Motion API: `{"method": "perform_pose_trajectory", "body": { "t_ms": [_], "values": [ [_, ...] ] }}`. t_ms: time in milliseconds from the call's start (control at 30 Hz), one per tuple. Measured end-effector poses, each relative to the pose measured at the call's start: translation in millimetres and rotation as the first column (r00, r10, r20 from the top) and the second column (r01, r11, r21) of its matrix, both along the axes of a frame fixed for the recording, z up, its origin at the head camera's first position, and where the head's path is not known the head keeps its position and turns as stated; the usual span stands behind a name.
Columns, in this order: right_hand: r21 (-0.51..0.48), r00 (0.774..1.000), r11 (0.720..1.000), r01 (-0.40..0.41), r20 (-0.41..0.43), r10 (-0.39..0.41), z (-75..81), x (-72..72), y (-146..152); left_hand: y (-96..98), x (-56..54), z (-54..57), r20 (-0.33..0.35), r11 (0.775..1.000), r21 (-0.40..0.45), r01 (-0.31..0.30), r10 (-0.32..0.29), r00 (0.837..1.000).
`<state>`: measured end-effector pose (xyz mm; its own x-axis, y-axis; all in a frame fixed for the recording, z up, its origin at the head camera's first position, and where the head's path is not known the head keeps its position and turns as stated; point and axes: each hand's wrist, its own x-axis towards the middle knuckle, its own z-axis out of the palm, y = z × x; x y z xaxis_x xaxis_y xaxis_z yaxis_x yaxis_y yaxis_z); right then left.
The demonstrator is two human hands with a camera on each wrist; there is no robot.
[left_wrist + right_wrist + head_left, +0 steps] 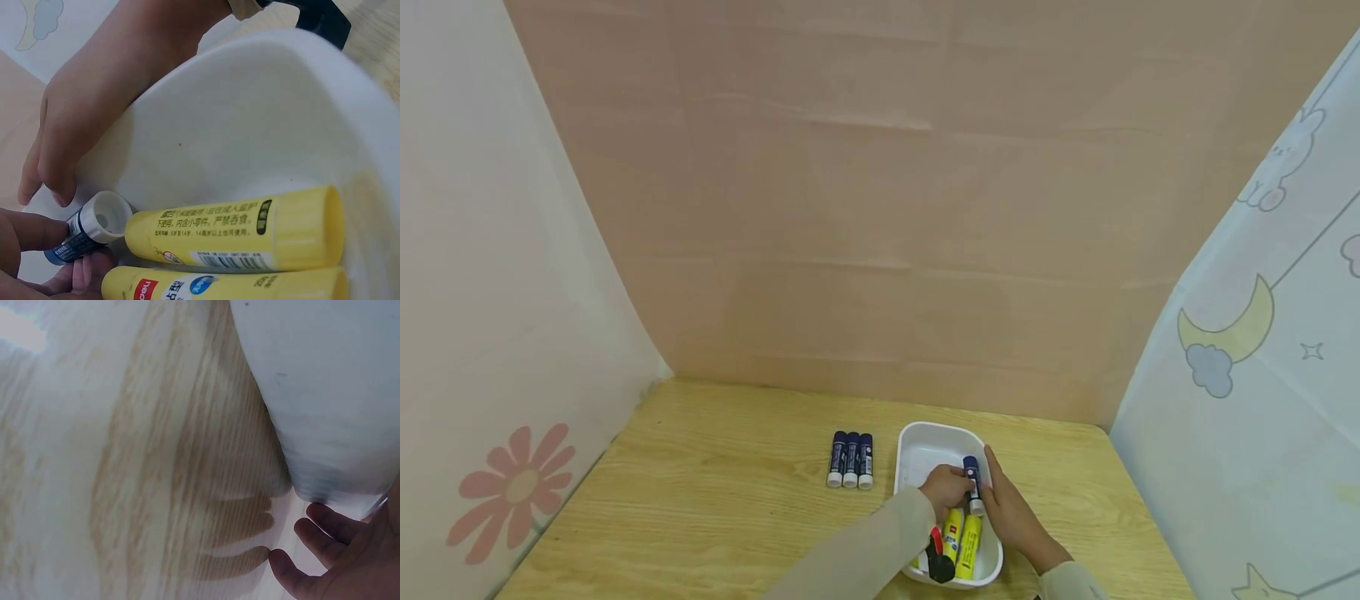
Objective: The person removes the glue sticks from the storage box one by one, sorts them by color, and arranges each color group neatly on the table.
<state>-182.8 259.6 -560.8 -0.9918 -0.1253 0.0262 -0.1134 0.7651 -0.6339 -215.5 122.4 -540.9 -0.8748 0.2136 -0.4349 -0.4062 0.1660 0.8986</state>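
My left hand reaches into the white tray and pinches a dark blue glue stick between thumb and fingers. The white end of this stick faces the left wrist camera, close to two yellow glue sticks lying side by side in the tray. My right hand is at the tray's right wall, with its thumb at the rim and its fingers extended along the outside. Those fingers appear spread and nearly straight beside the wall in the right wrist view.
Three dark blue glue sticks lie in a row on the wooden table, left of the tray. A brown backdrop rises behind the table, with pale patterned sheets at both sides. A black and red strap circles my left wrist.
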Motion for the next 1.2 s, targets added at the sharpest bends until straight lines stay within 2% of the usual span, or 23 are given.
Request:
{"method": "perform_pose_trajectory", "body": {
  "t_ms": [167, 333, 600, 700, 800, 967, 1100, 1200],
  "values": [
    [-0.004, 1.0, 1.0, -0.004, -0.008, 0.004, -0.5, -0.1, -0.9, -3.0, -3.7, -4.7, 0.014, 1.0, 0.026, 0.011, -0.011, 1.0],
    [-0.001, 1.0, 1.0, -0.003, -0.03, 0.003, -0.9, 1.3, -1.7, -8.9, -4.9, -4.9, 0.041, 0.997, 0.076, 0.031, -0.034, 0.999],
    [-0.003, 0.996, 1.0, -0.023, -0.081, 0.023, -5.3, 0.9, -2.0, -12.7, -5.9, -6.9, 0.014, 0.994, 0.108, 0.026, -0.027, 1.0],
    [0.009, 0.993, 1.0, -0.023, -0.117, 0.024, -6.1, 2.7, -2.4, -14.6, -7.1, -6.3, 0.011, 0.99, 0.138, 0.028, -0.03, 0.999],
    [0.011, 0.991, 1.0, -0.024, -0.131, 0.025, -5.1, 3.6, -2.3, -17.2, -9.4, -6.4, -0.022, 0.981, 0.191, 0.033, -0.029, 0.999],
    [0.018, 0.989, 0.999, -0.028, -0.146, 0.03, -2.2, 3.0, -1.2, -27.0, -17.8, -1.9, -0.059, 0.959, 0.28, 0.049, -0.034, 0.998],
    [0.024, 0.991, 0.999, -0.022, -0.129, 0.025, -3.4, 0.5, -1.2, -41.3, -29.2, 4.4, -0.071, 0.949, 0.308, 0.066, -0.046, 0.996],
    [0.024, 0.994, 1.0, -0.011, -0.107, 0.013, -6.2, -2.0, -1.5, -54.9, -37.9, 11.4, -0.068, 0.942, 0.33, 0.057, -0.037, 0.997]
  ]
}}
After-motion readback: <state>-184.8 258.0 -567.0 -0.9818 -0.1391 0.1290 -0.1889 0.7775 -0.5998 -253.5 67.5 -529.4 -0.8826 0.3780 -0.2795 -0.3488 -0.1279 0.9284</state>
